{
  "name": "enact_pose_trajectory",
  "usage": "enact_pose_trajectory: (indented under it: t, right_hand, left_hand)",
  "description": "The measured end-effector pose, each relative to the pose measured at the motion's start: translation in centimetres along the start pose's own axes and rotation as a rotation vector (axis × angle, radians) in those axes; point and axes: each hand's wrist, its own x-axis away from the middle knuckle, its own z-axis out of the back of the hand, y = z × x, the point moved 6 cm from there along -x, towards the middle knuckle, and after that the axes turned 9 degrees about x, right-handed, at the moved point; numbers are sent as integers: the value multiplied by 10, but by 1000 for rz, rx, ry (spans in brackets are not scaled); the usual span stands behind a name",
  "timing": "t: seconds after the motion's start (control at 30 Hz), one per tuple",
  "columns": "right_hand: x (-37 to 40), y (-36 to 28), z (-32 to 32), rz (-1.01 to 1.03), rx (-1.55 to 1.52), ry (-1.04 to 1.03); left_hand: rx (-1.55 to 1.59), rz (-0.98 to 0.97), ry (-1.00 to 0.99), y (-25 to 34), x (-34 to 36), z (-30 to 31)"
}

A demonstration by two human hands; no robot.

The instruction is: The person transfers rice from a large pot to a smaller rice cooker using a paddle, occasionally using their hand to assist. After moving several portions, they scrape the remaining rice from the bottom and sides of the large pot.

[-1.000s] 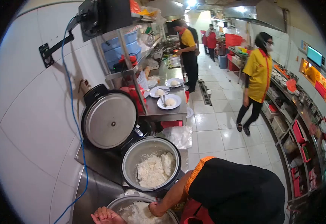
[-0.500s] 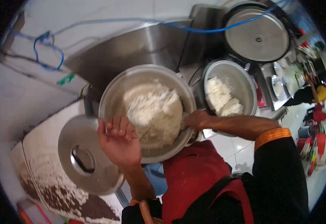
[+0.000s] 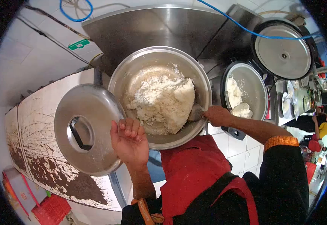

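A big steel pot [image 3: 204, 86] full of white cooked rice [image 3: 162, 102] stands in front of me. My left hand [image 3: 130, 142] curls over the pot's near rim, fingers bent, next to the leaning steel lid [image 3: 84, 131]. My right hand [image 3: 216, 114] grips a metal scoop [image 3: 195, 112] whose blade is pushed into the rice at the pot's right side.
An open rice cooker [image 3: 246, 98] with some rice stands to the right, its round lid [image 3: 283, 47] raised. A blue cable [image 3: 246, 30] runs over the steel backsplash. Plates [image 3: 286, 105] sit further right. A stained white surface [image 3: 32, 150] lies left; red crates [image 3: 51, 210] below.
My view has swung from the kitchen aisle down onto the big pot. My right hand now holds the scoop in the rice; my left hand stays on the near rim.
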Motion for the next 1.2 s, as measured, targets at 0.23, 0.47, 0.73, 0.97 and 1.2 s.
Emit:
enact_pose_trajectory:
  t: [0.23,0.47,0.73,0.97,1.2]
  right_hand:
    - [-26,-16,20,92,152,-294]
    - [-23,-27,3,201,-86,-276]
    - [-18,-39,-12,132,-222,-229]
    - [-1,-57,-5,-57,-359,-88]
    - [-3,-57,0,-43,-341,2]
  left_hand:
    - [-62,-86,40,22,0,2]
    - [-53,-131,79,28,2,12]
    - [-31,-159,99,29,4,15]
    - [-47,-197,83,37,5,20]
    - [-80,-163,133,27,-5,22]
